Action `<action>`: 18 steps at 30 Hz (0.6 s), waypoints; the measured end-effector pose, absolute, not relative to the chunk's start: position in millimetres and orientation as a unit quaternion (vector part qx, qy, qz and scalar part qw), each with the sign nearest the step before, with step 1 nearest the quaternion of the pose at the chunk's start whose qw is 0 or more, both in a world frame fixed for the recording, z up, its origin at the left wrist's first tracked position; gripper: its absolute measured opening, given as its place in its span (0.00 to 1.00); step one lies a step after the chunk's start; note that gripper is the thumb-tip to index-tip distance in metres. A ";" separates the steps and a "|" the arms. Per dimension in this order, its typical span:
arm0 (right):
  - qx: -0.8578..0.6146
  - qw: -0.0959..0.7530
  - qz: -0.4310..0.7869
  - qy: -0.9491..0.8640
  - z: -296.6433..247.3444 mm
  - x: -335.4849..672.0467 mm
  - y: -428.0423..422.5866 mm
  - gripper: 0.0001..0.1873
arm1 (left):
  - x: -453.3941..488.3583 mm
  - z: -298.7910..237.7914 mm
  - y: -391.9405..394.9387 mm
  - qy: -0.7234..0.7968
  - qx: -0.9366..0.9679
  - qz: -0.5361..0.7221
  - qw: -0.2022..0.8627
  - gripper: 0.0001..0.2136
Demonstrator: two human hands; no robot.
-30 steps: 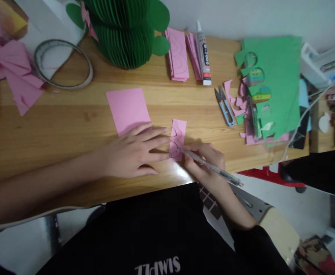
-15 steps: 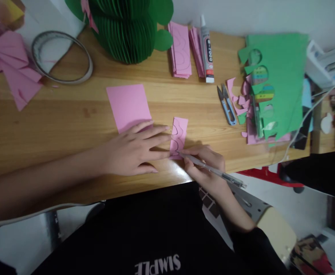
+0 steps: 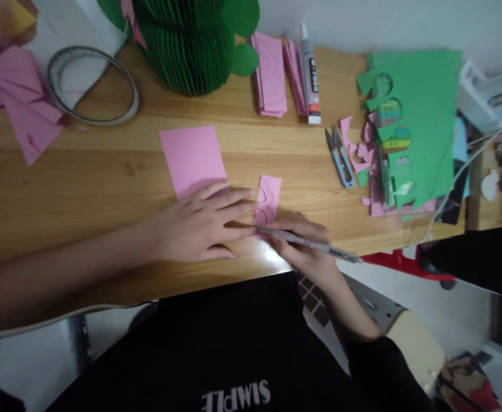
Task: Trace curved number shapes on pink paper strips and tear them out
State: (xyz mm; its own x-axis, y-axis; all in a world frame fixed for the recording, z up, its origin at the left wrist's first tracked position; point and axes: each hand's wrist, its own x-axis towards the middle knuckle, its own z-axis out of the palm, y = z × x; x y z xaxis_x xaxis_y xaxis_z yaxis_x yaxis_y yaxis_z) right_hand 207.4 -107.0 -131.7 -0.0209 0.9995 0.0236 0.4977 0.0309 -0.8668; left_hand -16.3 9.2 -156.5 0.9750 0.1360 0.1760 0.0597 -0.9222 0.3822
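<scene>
A small pink paper strip (image 3: 268,200) with curved pen lines lies near the front edge of the wooden table (image 3: 105,183). My left hand (image 3: 199,226) lies flat beside it, fingers stretched out, fingertips pressing the strip's left edge. My right hand (image 3: 305,246) is closed on a clear pen (image 3: 315,246), its tip touching the strip's near end. A larger pink sheet (image 3: 193,157) lies partly under my left fingers.
At the back stand a green honeycomb paper shape (image 3: 191,46), stacks of pink strips (image 3: 270,77) and a glue tube (image 3: 310,77). Small snips (image 3: 340,157), pink scraps and cut green sheets (image 3: 414,120) lie right. A tape ring (image 3: 92,86) and folded pink paper (image 3: 15,97) lie left.
The pen tip has slid down the strip toward its near end, and the pen has tilted flatter. My left hand has stayed pressed on the strip.
</scene>
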 end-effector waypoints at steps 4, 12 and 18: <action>-0.602 0.357 0.354 -0.621 -130.2 207.5 -105.6 0.08 | -16.2 -156.5 8.5 0.063 0.972 0.096 0.205 0.17; -0.595 0.363 0.373 -0.613 -131.7 208.0 -103.7 0.09 | -15.8 -157.0 8.5 0.050 0.974 0.106 0.194 0.17; -0.596 0.365 0.346 -0.626 -130.0 206.2 -103.2 0.07 | -15.4 -156.8 7.9 0.055 0.976 0.102 0.183 0.18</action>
State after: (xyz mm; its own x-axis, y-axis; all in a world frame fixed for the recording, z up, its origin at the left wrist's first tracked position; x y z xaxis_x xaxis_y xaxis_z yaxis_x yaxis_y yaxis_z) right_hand 206.2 -103.2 -130.0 -0.0237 0.9987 0.0457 0.4938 0.0515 -0.8680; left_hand -15.4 7.9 -156.8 0.9733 0.1444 0.1783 0.0701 -0.9271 0.3683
